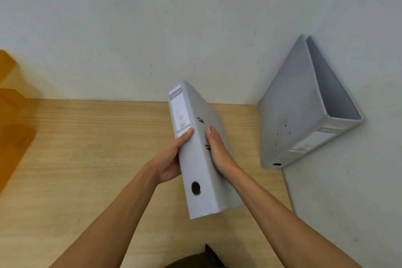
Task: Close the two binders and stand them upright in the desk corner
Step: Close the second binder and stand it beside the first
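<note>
I hold a closed grey binder [196, 159] between both hands above the wooden desk [87, 148]. Its spine faces up, with a white label at the far end and a round finger hole near me. My left hand [171, 159] grips its left side, thumb on the spine. My right hand [217, 152] lies flat against its right cover. A second grey binder [295, 111] stands in the desk's right corner against the walls, its covers slightly apart at the top.
A white wall runs along the back of the desk and another along its right side. An orange translucent object [13, 119] stands at the desk's left edge. Dark fabric [195, 261] shows at the bottom.
</note>
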### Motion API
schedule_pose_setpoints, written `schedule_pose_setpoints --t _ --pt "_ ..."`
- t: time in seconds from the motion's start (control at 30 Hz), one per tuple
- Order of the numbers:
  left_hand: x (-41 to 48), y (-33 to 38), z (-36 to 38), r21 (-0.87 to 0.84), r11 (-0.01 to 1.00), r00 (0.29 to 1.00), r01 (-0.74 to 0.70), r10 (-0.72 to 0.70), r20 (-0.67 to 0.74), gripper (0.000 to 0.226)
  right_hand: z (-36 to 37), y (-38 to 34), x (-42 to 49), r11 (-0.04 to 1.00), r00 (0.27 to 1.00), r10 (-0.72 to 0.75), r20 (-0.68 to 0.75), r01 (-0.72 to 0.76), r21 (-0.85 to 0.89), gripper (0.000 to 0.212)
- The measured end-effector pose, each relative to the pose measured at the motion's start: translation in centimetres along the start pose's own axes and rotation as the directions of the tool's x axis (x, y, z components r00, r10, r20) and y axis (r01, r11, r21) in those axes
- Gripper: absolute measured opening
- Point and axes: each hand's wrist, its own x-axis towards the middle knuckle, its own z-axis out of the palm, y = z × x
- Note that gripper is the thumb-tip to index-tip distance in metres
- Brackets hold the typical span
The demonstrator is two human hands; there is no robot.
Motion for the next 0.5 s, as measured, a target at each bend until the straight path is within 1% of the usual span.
schedule_pose_setpoints --t 0.07,0.1,0.17,0.23,0.27,0.37,0.43,0.5 --pt "-0.3 1.0 2.0 0.101 0.994 0.999 -0.037 0.034 0.028 0.058 -1.0 -1.1 -0.8 0.981 0.996 -0.09 -0.013 0.091 0.169 0.099" --pt "-0.5 1.5 2.7 0.13 0.989 0.997 -0.066 0.061 0.044 0.053 -1.5 -1.5 -1.1 0.969 0.99 -0.14 -0.018 0.141 0.202 0.097" --pt "-0.9 2.2 4.4 0.183 0.972 0.987 -0.147 0.131 0.094 0.044 -3.1 -2.3 -2.3 0.942 0.965 -0.257 -0.052 0.262 0.208 0.085" --pt "-1.3 2.7 6.0 0.258 0.935 0.966 -0.241 0.206 0.154 0.04 -5.0 -3.0 -3.5 0.919 0.936 -0.34 -0.094 0.352 0.176 0.07" --pt "-1.4 2.8 6.8 0.312 0.906 0.954 -0.287 0.242 0.176 0.04 -6.0 -3.3 -4.0 0.906 0.92 -0.374 -0.117 0.389 0.168 0.069" --pt "-1.3 2.3 8.4 0.421 0.826 0.926 -0.376 0.317 0.205 0.049 -8.5 -3.1 -5.3 0.862 0.864 -0.47 -0.181 0.493 0.118 0.082" --pt "-1.1 1.4 9.2 0.462 0.786 0.912 -0.411 0.359 0.2 0.06 -9.8 -2.8 -6.3 0.838 0.832 -0.515 -0.209 0.539 0.082 0.083" --pt "-0.6 0.4 10.0 0.54 0.71 0.888 -0.452 0.411 0.203 0.07 -11.1 -2.4 -7.3 0.832 0.815 -0.529 -0.237 0.553 0.048 0.083"
